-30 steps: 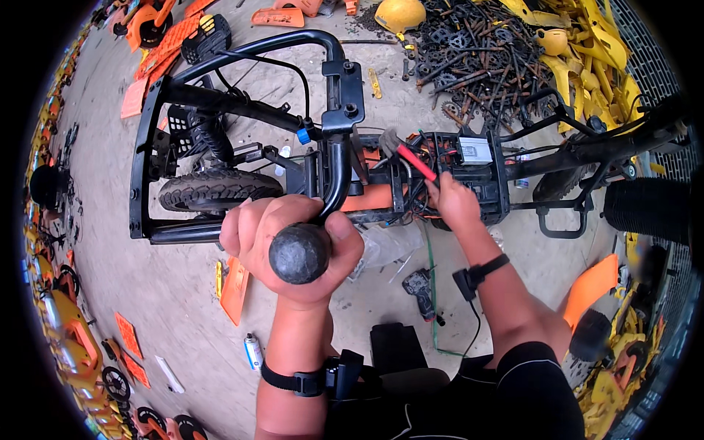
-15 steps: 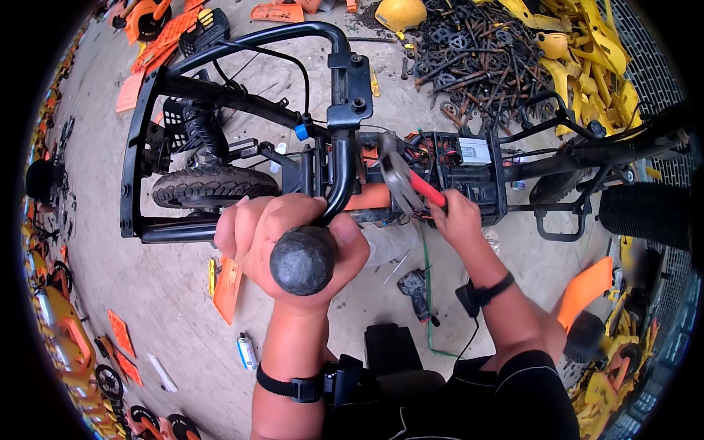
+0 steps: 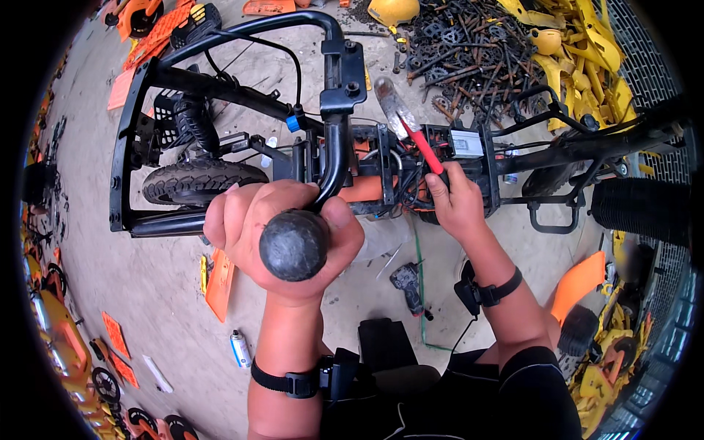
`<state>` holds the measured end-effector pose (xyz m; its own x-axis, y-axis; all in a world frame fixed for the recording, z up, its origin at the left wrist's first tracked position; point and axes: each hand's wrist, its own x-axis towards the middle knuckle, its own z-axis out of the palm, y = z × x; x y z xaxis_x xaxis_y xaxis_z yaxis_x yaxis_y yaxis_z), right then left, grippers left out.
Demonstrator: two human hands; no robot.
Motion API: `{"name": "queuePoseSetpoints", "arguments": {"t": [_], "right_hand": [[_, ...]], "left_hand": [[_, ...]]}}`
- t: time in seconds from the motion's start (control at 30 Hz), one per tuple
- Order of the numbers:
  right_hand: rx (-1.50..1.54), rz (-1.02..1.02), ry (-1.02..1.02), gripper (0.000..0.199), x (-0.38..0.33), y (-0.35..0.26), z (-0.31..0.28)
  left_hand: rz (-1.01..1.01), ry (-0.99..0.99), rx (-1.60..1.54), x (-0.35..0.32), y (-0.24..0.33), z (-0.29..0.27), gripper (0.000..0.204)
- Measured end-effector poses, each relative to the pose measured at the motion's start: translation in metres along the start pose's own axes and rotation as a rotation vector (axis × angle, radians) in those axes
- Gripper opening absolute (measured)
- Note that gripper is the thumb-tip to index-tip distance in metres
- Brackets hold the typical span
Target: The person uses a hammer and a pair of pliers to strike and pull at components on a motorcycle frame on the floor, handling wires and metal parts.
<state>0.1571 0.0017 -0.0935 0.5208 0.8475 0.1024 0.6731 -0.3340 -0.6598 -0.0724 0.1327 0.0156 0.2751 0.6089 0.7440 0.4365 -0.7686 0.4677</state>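
My left hand (image 3: pixel 257 220) grips the black handlebar (image 3: pixel 334 139) of a small black bike frame, just above its round black end grip (image 3: pixel 294 244). My right hand (image 3: pixel 456 202) holds a hammer with a red handle (image 3: pixel 419 145) and a metal head (image 3: pixel 389 99), raised over the middle of the frame (image 3: pixel 381 165). There, wires and a grey control box (image 3: pixel 466 143) sit exposed beside an orange panel. The frame lies across the concrete floor with a small tyre (image 3: pixel 194 180) at its left.
A heap of rusty chains and metal parts (image 3: pixel 469 51) lies behind, with yellow plastic parts (image 3: pixel 587 44) at the right. Orange panels (image 3: pixel 220 282) lie on the floor. A dark power tool (image 3: pixel 408 282) and a small spray can (image 3: pixel 239 348) rest near my feet.
My right hand has swung the hammer up, so its head stands higher over the frame. My left hand keeps its grip on the handlebar.
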Motion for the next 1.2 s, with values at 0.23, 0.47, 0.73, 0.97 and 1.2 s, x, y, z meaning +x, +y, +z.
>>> {"name": "queuePoseSetpoints", "arguments": {"t": [0.23,0.47,0.73,0.97,1.2], "right_hand": [[-0.478,0.407,-0.194,0.053,0.038,0.052,-0.004],[-0.080,0.117,-0.054,0.043,0.040,-0.038,-0.029],[-0.583,0.184,-0.194,0.055,0.060,0.039,-0.020],[-0.283,-0.119,-0.085,0.040,0.022,-0.005,-0.040],[-0.710,0.157,-0.277,0.058,0.058,0.082,-0.022]], "left_hand": [[0.017,0.014,0.014,0.005,0.001,-0.006,0.023],[0.037,0.072,-0.127,-0.006,-0.014,-0.002,0.027],[0.025,0.070,-0.131,-0.008,-0.024,-0.018,0.029],[-0.117,0.391,-0.363,-0.012,-0.063,-0.024,0.021],[-0.034,0.365,-0.367,-0.020,-0.069,-0.020,0.019]]}}
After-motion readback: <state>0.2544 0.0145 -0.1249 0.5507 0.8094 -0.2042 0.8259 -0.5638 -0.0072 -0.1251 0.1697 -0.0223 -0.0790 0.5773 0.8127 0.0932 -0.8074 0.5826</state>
